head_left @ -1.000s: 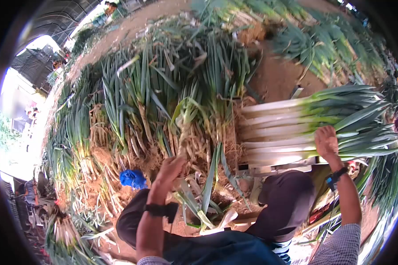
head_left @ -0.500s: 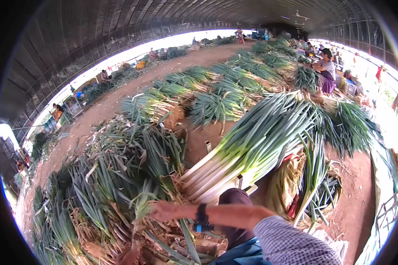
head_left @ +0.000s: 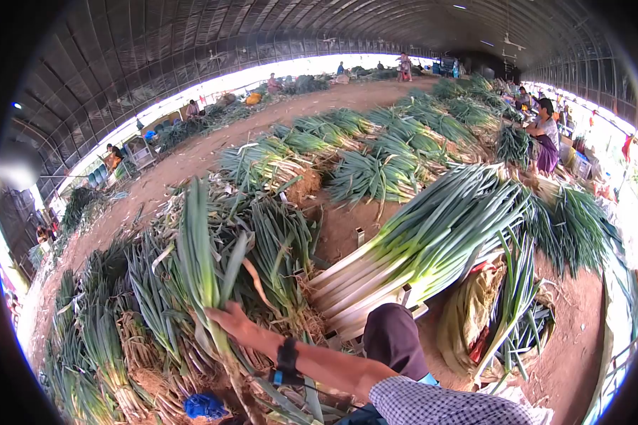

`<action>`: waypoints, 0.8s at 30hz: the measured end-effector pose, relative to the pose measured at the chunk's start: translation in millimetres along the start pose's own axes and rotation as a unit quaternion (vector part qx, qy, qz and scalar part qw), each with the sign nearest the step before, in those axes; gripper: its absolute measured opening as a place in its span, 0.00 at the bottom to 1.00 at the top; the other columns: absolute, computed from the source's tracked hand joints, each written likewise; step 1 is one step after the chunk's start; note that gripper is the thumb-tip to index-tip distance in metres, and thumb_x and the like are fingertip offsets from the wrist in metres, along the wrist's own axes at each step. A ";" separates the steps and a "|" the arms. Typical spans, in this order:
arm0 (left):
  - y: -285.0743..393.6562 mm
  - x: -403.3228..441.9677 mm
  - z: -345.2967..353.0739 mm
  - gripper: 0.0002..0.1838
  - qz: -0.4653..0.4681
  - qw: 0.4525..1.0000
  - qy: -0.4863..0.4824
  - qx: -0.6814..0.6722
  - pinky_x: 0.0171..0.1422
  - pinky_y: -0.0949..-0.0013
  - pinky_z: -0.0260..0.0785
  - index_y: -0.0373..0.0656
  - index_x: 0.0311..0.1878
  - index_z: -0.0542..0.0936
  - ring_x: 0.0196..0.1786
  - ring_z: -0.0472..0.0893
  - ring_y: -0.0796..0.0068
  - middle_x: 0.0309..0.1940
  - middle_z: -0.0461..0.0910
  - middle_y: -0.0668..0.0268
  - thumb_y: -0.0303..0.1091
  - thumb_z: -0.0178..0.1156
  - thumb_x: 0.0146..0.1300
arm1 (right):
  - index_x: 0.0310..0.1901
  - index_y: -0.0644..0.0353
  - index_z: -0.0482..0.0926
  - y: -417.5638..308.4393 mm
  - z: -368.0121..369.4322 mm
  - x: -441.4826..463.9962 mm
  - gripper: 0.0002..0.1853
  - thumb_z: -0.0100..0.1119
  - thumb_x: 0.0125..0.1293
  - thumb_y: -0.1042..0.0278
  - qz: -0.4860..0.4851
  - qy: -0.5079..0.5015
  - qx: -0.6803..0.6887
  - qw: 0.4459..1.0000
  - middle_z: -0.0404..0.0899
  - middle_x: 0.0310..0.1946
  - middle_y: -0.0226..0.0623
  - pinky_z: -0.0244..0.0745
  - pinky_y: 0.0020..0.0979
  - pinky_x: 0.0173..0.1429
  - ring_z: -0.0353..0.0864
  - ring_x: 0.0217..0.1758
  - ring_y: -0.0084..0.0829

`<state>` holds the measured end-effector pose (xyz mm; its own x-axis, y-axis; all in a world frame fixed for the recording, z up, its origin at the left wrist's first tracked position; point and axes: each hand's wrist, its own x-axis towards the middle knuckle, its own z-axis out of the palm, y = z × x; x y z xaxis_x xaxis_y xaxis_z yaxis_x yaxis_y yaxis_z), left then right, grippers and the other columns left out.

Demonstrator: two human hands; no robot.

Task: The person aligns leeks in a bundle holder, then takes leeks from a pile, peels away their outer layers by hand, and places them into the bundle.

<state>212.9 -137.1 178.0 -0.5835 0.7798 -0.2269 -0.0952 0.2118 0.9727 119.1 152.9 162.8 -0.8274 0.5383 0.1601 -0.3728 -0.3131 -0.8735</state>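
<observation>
R hand [head_left: 232,322] is closed round a leek [head_left: 203,265], fingers wrapped about where green meets the paler stalk; can't tell exact finger/thumb placement on far side. L hand isn't in frame, so can't tell its grip. The leek is in front of the person, near-upright w/ a slight tilt: leaves up, lower stalk running down toward bottom edge, over the rough leek pile [head_left: 145,290]. Loose brownish strip [head_left: 261,287] hangs just beside the leaves. For a good hold, prob. best to have fingers round the firm stalk, not up on the floppy leaves, which look likely to bend or tear. Squeeze should be snug but light, since pale stalk prob. bruises if pinched hard. Neighbouring leaves crowd in close, so a clean lift up and away from the pile looks safer than a sideways drag, which could snag roots or pull others along. Low end needs watching too: it's long, so a second hand near the base would prob. steady it and stop swing. Blue string bundle [head_left: 204,406] sits low by the pile, near the stalk's lower end; worth clearing it to avoid a catch. Neat leek stack [head_left: 432,237] lies apart, across the knee [head_left: 395,341] side, white ends toward the pile; elbow and long leaves should stay clear of it.
</observation>
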 end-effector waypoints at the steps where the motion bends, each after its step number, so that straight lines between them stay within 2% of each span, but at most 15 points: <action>1: -16.9 21.5 -0.8 0.10 0.036 0.999 -0.020 0.003 0.33 0.78 0.64 0.44 0.54 0.75 0.32 0.71 0.86 0.35 0.75 0.75 0.25 0.59 0.72 | 0.42 0.66 0.79 -1.1 4.8 29.9 0.22 0.67 0.67 0.50 0.062 0.029 -0.099 0.993 0.75 0.32 0.28 0.64 0.32 0.30 0.71 0.31 0.20; 2: -36.0 52.7 3.6 0.09 0.051 0.997 -0.010 -0.052 0.33 0.77 0.66 0.42 0.53 0.77 0.32 0.74 0.84 0.35 0.77 0.73 0.27 0.58 0.73 | 0.51 0.64 0.76 -0.6 -4.9 35.9 0.19 0.63 0.64 0.61 -0.099 -0.059 -0.239 0.964 0.76 0.40 0.35 0.66 0.37 0.43 0.71 0.41 0.31; 3: -58.6 88.1 7.8 0.08 0.066 0.992 0.013 -0.110 0.33 0.76 0.69 0.41 0.52 0.78 0.32 0.76 0.81 0.35 0.78 0.70 0.29 0.58 0.73 | 0.61 0.61 0.73 0.7 -14.1 41.1 0.24 0.59 0.62 0.73 -0.312 -0.086 -0.414 0.851 0.77 0.49 0.43 0.67 0.42 0.55 0.72 0.51 0.41; 4: -72.6 101.2 3.0 0.09 0.081 0.981 0.051 -0.170 0.33 0.74 0.71 0.40 0.52 0.79 0.32 0.79 0.79 0.34 0.80 0.68 0.31 0.58 0.74 | 0.70 0.59 0.70 2.8 -22.8 45.3 0.34 0.55 0.59 0.84 -0.488 -0.054 -0.490 0.721 0.78 0.57 0.50 0.69 0.46 0.67 0.73 0.60 0.52; 5: -46.9 103.9 17.6 0.06 0.053 0.978 0.113 -0.164 0.31 0.76 0.68 0.43 0.47 0.79 0.29 0.76 0.83 0.30 0.77 0.73 0.33 0.59 0.74 | 0.67 0.60 0.72 -7.0 -19.9 49.2 0.29 0.58 0.61 0.80 -0.434 -0.054 -0.456 0.775 0.79 0.54 0.46 0.70 0.43 0.62 0.74 0.56 0.45; 6: -89.5 133.7 13.2 0.05 0.099 0.974 0.155 -0.129 0.27 0.77 0.64 0.44 0.45 0.79 0.26 0.73 0.86 0.28 0.76 0.76 0.34 0.59 0.74 | 0.63 0.61 0.75 -17.4 -12.7 50.9 0.25 0.60 0.63 0.75 -0.292 -0.060 -0.350 0.888 0.81 0.51 0.42 0.72 0.39 0.57 0.76 0.52 0.39; 7: -107.7 147.4 22.2 0.05 0.146 0.965 0.190 -0.105 0.26 0.78 0.63 0.44 0.45 0.78 0.25 0.72 0.87 0.27 0.74 0.76 0.35 0.59 0.74 | 0.60 0.63 0.78 -24.5 0.2 54.2 0.21 0.63 0.65 0.70 -0.127 -0.035 -0.197 0.971 0.83 0.47 0.39 0.73 0.35 0.52 0.77 0.47 0.33; 8: -125.0 161.8 31.6 0.06 0.191 0.952 0.226 -0.079 0.25 0.78 0.61 0.45 0.44 0.78 0.24 0.70 0.88 0.26 0.73 0.77 0.36 0.59 0.75 | 0.57 0.64 0.80 -28.6 11.7 53.5 0.19 0.65 0.67 0.65 -0.037 -0.005 -0.104 0.994 0.84 0.44 0.35 0.75 0.32 0.47 0.79 0.43 0.27; 9: -100.9 167.1 42.7 0.07 0.157 0.947 0.193 -0.203 0.25 0.79 0.60 0.44 0.44 0.78 0.24 0.69 0.88 0.26 0.72 0.77 0.37 0.59 0.74 | 0.53 0.65 0.83 -30.9 17.3 53.7 0.18 0.67 0.69 0.60 0.008 0.019 -0.053 0.998 0.86 0.41 0.32 0.76 0.28 0.42 0.80 0.39 0.21; 10: -93.9 165.3 44.8 0.08 0.144 0.951 0.191 -0.197 0.25 0.79 0.60 0.44 0.43 0.77 0.24 0.69 0.88 0.26 0.72 0.77 0.38 0.59 0.74 | 0.53 0.65 0.83 -37.0 22.1 47.8 0.19 0.68 0.69 0.59 0.030 0.030 -0.040 0.998 0.85 0.40 0.30 0.75 0.27 0.39 0.79 0.36 0.20; 13: -85.0 166.1 45.9 0.11 0.115 0.962 0.178 -0.170 0.25 0.79 0.61 0.43 0.41 0.76 0.23 0.68 0.88 0.25 0.72 0.76 0.41 0.58 0.75 | 0.53 0.67 0.82 -6.8 8.4 51.8 0.19 0.66 0.71 0.58 -0.017 0.014 -0.073 0.997 0.84 0.41 0.29 0.73 0.27 0.46 0.78 0.41 0.19; 16: -88.5 173.1 27.9 0.15 0.125 0.964 0.210 -0.108 0.22 0.79 0.60 0.42 0.37 0.76 0.20 0.68 0.87 0.22 0.72 0.74 0.44 0.57 0.75 | 0.54 0.66 0.80 25.2 4.8 53.1 0.22 0.67 0.71 0.55 0.004 0.058 -0.107 0.993 0.83 0.44 0.31 0.72 0.27 0.50 0.77 0.42 0.23; 19: -95.2 169.0 10.9 0.15 0.100 0.969 0.158 -0.162 0.23 0.78 0.59 0.42 0.37 0.76 0.20 0.69 0.86 0.23 0.73 0.74 0.44 0.58 0.75 | 0.53 0.67 0.80 62.7 -2.1 59.1 0.19 0.64 0.72 0.58 0.017 0.091 -0.056 0.994 0.83 0.43 0.30 0.73 0.27 0.48 0.77 0.41 0.21; 23: -111.0 174.2 4.2 0.14 0.130 0.960 0.087 -0.232 0.22 0.77 0.62 0.42 0.40 0.78 0.21 0.72 0.86 0.23 0.75 0.73 0.43 0.56 0.76 | 0.47 0.68 0.80 75.1 5.3 55.1 0.14 0.58 0.76 0.62 0.031 0.109 0.122 0.986 0.86 0.38 0.41 0.81 0.32 0.41 0.85 0.35 0.31; 24: -113.1 174.4 3.3 0.14 0.128 0.957 0.078 -0.247 0.23 0.77 0.62 0.42 0.41 0.78 0.21 0.72 0.86 0.23 0.75 0.73 0.44 0.56 0.76 | 0.45 0.68 0.79 73.4 8.8 53.5 0.14 0.56 0.76 0.61 0.034 0.121 0.112 0.986 0.86 0.36 0.45 0.83 0.34 0.40 0.86 0.34 0.35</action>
<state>124.5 -23.1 28.2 -0.7483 0.6633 -0.0048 -0.2797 -0.3090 0.9090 43.9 151.8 111.3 -0.7394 0.6725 -0.0326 -0.4256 -0.5044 -0.7513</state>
